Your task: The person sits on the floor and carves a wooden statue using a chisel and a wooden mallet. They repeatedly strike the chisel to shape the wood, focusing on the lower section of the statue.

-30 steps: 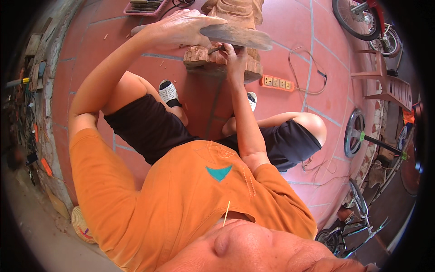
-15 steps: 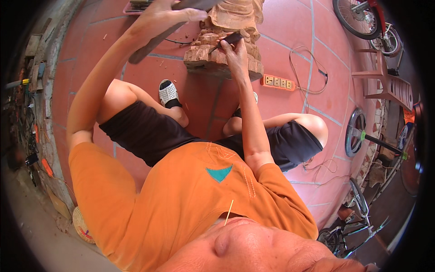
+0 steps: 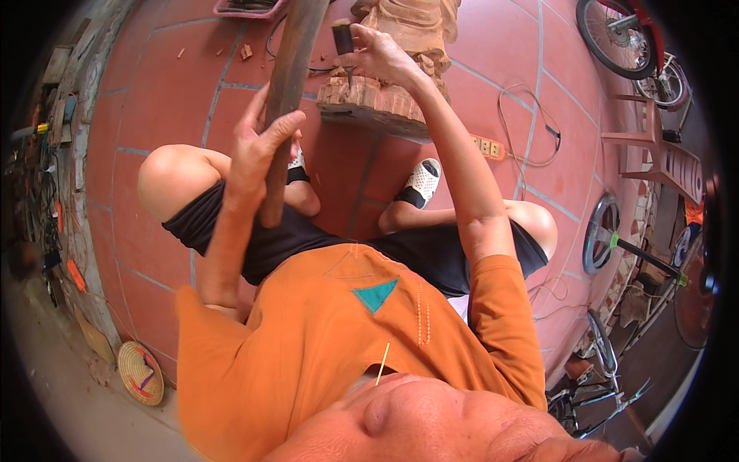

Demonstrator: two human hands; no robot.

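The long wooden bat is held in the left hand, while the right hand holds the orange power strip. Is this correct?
No: the head view shows the right hand at the dark-handled tool, not the orange power strip; the left hand holds the long wooden bat.

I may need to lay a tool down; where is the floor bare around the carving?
Bare tiles lie between the wood chips and left knee, left of the wooden bat, and between the white sandals. Crowded: around the carving, with the right hand and dark-handled tool, and right of it, with power strip and looped cord.
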